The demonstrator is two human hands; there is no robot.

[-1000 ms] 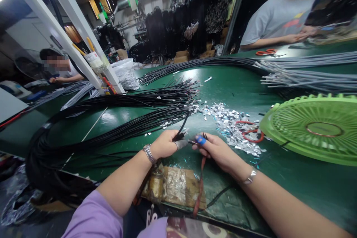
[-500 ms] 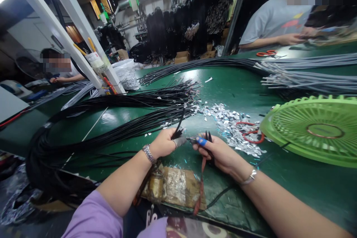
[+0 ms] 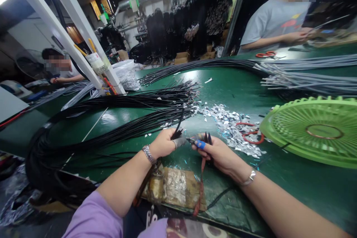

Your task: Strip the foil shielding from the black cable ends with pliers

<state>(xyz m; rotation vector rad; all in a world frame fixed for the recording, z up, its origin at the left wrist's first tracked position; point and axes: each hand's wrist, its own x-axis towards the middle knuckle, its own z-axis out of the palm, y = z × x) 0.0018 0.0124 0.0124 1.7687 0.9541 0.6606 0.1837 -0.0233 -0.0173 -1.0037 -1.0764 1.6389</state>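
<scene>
Cable (image 3: 180,122), pinched by left hand (image 3: 166,143) and right hand (image 3: 216,150) toward the surface's (image 3: 237,85) near edge, seems light, springy, best held behind its tip.

bench top (image 3: 237,87): green and glossy; a thin pale line is crossed by the front black bundle (image 3: 134,127).
black cables, left: the front bundle and the middle black bundle (image 3: 134,100) are laid side by side, ends pointed toward the scraps (image 3: 231,124).
black cables, rear: a further black bundle (image 3: 195,64) is stretched along the far side.
grey cables (image 3: 306,80): laid at the right, cut ends turned inward.
scraps: silvery, with blue bits, strewn loosely right of centre.
red handles (image 3: 253,142): found among the scraps, just beside the green slatted cover (image 3: 295,135).
far scissors (image 3: 266,54): laid beyond the grey cables.
plastic bag (image 3: 126,76): set at the left rear.
cardboard (image 3: 175,186): taped, placed at the near edge.
</scene>
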